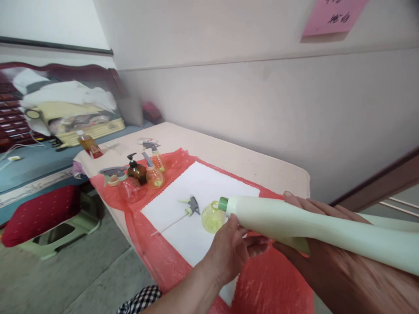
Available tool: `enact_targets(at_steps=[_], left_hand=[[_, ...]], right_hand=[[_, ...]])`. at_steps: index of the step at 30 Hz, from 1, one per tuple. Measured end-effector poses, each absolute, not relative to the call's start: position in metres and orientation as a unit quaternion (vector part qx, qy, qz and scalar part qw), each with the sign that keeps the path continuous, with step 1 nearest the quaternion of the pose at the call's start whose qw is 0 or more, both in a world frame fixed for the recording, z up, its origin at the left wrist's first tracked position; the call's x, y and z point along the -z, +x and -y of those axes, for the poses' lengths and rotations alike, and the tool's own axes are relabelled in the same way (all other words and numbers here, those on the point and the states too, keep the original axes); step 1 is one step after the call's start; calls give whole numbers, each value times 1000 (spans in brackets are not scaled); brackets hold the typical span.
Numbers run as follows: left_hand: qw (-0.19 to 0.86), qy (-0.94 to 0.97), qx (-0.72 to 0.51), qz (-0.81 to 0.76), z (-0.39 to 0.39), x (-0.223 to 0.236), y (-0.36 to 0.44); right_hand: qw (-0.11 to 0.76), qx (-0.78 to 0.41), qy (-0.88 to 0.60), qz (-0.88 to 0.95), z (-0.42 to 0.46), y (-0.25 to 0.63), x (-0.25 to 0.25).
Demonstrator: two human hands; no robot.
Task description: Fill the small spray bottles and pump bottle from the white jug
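Note:
My right hand [347, 270] grips a large pale green bottle [275, 213], tilted almost level with its mouth end to the left. My left hand [229, 248] is at the bottle's shoulder, thumb against its side and fingers beneath. The green end [223, 203] of the bottle is right beside the open top of a clear yellow-green spray bottle [212, 218]; I cannot tell whether they touch. That small bottle stands upright on a white sheet [209, 179]. To its left lies a grey and green spray head [192, 206] with a thin dip tube.
Red plastic sheeting [271, 279] covers part of the table [262, 165]. At the left stand a red spray bottle [129, 189], a brown pump bottle [137, 173], yellowish spray bottles [154, 178] and an amber bottle [88, 144]. A red-topped stool [42, 213] is beside the table.

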State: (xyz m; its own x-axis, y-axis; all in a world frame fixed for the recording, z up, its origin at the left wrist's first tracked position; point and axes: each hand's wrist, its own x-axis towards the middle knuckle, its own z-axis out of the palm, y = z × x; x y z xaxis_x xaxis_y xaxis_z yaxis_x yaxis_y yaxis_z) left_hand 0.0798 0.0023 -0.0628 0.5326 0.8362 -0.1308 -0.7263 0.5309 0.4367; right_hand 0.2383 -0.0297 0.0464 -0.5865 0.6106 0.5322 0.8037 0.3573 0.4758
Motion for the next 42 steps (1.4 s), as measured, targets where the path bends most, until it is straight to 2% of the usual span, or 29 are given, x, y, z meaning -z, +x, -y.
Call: enact_targets(at_steps=[5,10,42], left_hand=[[860,167,-452,-167,-3,62,80],[860,166,-456,-160,-2,62,80],[859,177,-455,-155,-2,65,80]], right_hand=[[113,387,-440,802,31,236,-48],[135,375,-418,816,30,239,-47],[129,375,-420,816,28,240,-43]])
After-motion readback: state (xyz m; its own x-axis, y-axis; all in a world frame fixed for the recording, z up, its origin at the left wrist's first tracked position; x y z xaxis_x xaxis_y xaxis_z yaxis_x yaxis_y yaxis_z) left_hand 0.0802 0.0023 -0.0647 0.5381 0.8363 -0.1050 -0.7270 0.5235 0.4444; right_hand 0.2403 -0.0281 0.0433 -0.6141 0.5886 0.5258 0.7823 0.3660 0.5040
